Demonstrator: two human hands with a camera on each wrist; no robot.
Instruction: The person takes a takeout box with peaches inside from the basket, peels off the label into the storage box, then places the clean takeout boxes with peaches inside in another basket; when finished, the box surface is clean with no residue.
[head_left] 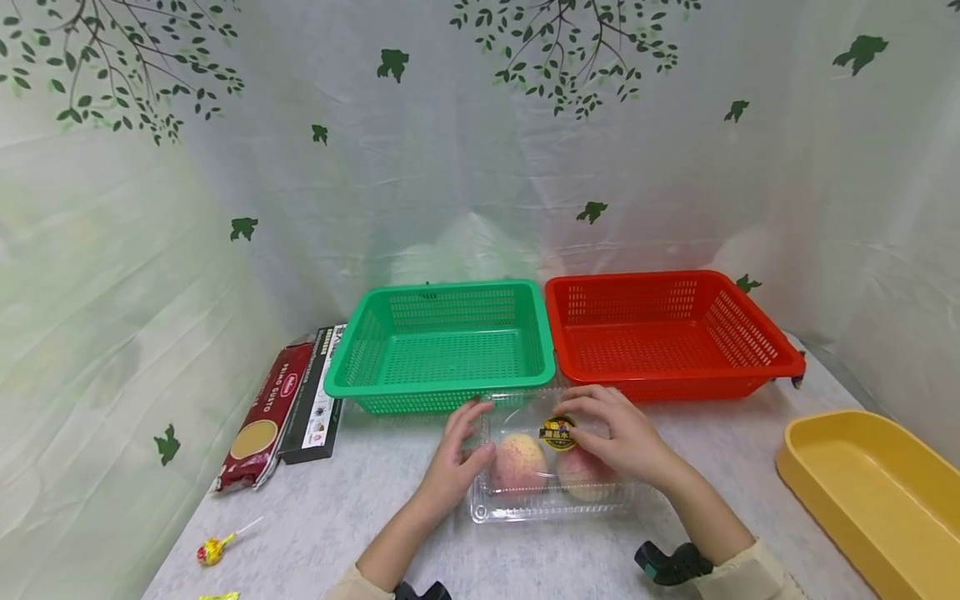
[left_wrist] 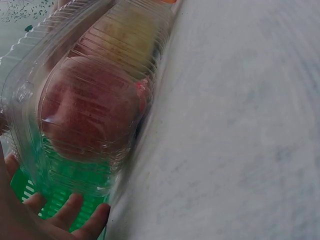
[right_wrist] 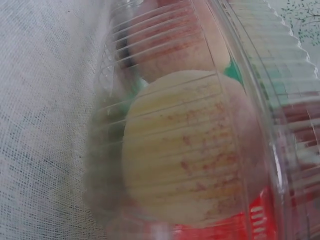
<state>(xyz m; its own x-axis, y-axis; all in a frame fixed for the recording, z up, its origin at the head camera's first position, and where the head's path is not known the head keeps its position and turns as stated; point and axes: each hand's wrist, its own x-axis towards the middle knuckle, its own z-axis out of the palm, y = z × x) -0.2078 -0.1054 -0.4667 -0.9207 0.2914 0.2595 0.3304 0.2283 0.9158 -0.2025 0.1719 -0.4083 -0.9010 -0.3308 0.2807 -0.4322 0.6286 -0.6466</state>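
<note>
Got both hands on the clear plastic clamshell box (head_left: 551,475), which sits on the worktop (head_left: 360,508) just in front of the green basket (head_left: 442,346). My left hand (head_left: 457,454) is cupped against the box's left end with the fingers curled up over the lid edge, and my right hand (head_left: 622,437) lies over the top right part of the lid, fingers bent down on it. Inside are two peaches, a pinkish one (head_left: 517,462) nearer my left hand and a second one (head_left: 581,471) mostly under my right. In the right wrist view the nearer peach (right_wrist: 190,150) is pale yellow with red speckles. There's a round black and yellow sticker (head_left: 558,433) on the lid, but the writing is too small for me to read.

The red basket (head_left: 667,333) is touching the green basket's right side. Left of the green basket lie a dark red spaghetti pack (head_left: 262,417) with "PRIMO GUSTO" down its side and a black box (head_left: 315,400) right beside it. A lollipop (head_left: 213,548) lies well in front of those, near the worktop edge. A yellow tray (head_left: 870,492) sits off to the right of the red basket.
</note>
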